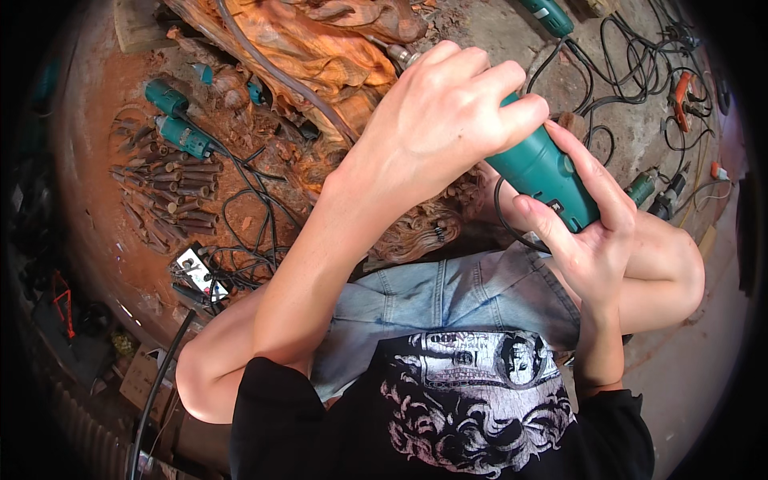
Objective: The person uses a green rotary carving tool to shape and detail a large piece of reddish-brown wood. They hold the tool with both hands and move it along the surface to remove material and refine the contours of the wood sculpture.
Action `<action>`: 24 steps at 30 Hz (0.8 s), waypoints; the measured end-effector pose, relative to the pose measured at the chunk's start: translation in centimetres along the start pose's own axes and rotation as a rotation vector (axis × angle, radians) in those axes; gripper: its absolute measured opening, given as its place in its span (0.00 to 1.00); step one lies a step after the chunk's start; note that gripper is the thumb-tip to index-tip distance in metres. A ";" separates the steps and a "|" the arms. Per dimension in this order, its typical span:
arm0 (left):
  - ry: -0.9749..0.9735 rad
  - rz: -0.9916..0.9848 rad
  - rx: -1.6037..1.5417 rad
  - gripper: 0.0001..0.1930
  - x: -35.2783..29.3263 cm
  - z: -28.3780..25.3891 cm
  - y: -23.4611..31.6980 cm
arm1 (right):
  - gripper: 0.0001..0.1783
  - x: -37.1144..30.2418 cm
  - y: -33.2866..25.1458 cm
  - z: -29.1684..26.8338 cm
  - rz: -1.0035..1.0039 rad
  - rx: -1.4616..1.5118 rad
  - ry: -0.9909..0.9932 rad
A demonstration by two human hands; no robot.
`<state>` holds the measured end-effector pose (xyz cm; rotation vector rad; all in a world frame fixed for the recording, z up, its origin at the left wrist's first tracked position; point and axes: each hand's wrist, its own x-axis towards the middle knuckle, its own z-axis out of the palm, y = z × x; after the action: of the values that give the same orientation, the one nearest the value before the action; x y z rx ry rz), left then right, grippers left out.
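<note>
A green electric die grinder [544, 172] with a metal collet nose lies slantwise across both hands. Its front part is wrapped by my left hand [452, 112], fingers curled over the top. Farther back, my right hand [588, 244] grips the body with thumb and fingers on opposite sides. The collet [400, 54] points up and left at an orange-brown wood carving [328, 60] with folded, rippled surfaces. A thin shank runs from the collet to the wood; whether its tip touches cannot be made out. The grinder's black cord hangs in a loop below it.
Wood dust covers the floor at left, where several rod-like brown tools [180, 188] lie beside green power tools [184, 136]. A power strip [200, 274] with tangled cords sits near my left knee. Another green tool [548, 14], black cables [632, 72] and an orange-handled tool [682, 100] lie far right.
</note>
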<state>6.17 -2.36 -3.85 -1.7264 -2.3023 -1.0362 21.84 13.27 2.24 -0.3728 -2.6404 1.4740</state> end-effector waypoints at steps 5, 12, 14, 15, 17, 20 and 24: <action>0.001 -0.016 -0.013 0.05 0.0 0.1 -0.3 | 0.36 0.3 0.4 0.5 -0.020 -0.009 0.018; 0.028 -0.030 -0.013 0.05 0.1 0.2 -0.6 | 0.36 0.6 0.3 0.8 0.008 0.002 0.031; 0.036 -0.036 -0.005 0.05 0.1 0.2 -0.6 | 0.36 0.9 0.3 0.8 -0.013 -0.007 0.021; 0.029 -0.045 -0.002 0.05 0.1 0.2 -0.7 | 0.36 1.0 0.4 0.8 -0.024 -0.012 0.016; 0.014 -0.060 0.002 0.05 0.1 0.1 -0.6 | 0.36 1.2 0.4 0.7 -0.008 -0.008 0.007; -0.052 -0.102 -0.045 0.17 0.0 -0.2 -0.5 | 0.36 1.2 0.4 0.6 0.015 -0.007 -0.004; -0.049 -0.085 -0.032 0.17 0.1 -0.2 -0.1 | 0.36 0.8 0.4 0.4 -0.003 -0.020 0.000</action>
<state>5.98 -2.42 -3.78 -1.6977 -2.4217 -1.0618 21.05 13.38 1.64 -0.3696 -2.6565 1.4479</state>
